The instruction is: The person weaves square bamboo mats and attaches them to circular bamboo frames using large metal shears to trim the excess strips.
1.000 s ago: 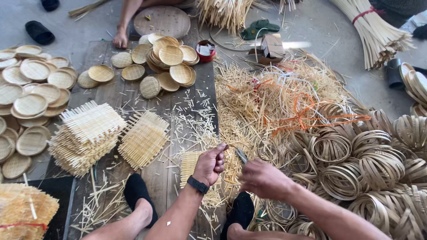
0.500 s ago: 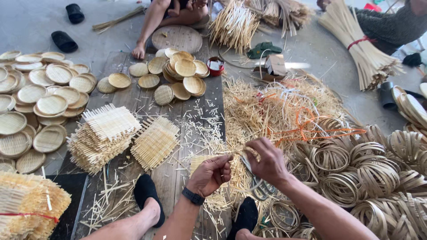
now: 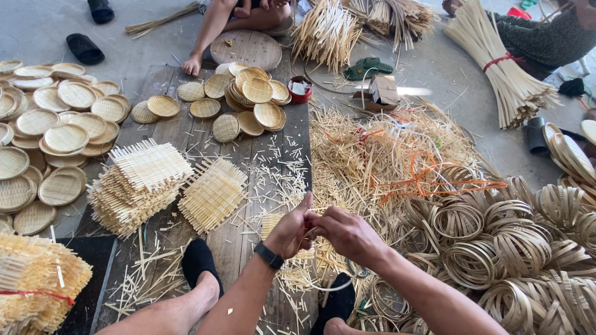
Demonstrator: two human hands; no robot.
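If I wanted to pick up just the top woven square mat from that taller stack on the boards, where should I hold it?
Probably by two opposite edges of the top woven square mat, coming down from above. It lies flat, and loose strip ends stick out all round, giving fingers something to pinch. Its near-right side faces the smaller mat pile, so the far and left edges look freer.

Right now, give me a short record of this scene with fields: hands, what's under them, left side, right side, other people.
hands: left hand and right hand touching, pinching something hidden
under them: woven bamboo square on a plank board
left side: stack of woven squares; round woven trays
right side: bamboo rings; heap of trimmings
other people: one person's bare leg beyond the board
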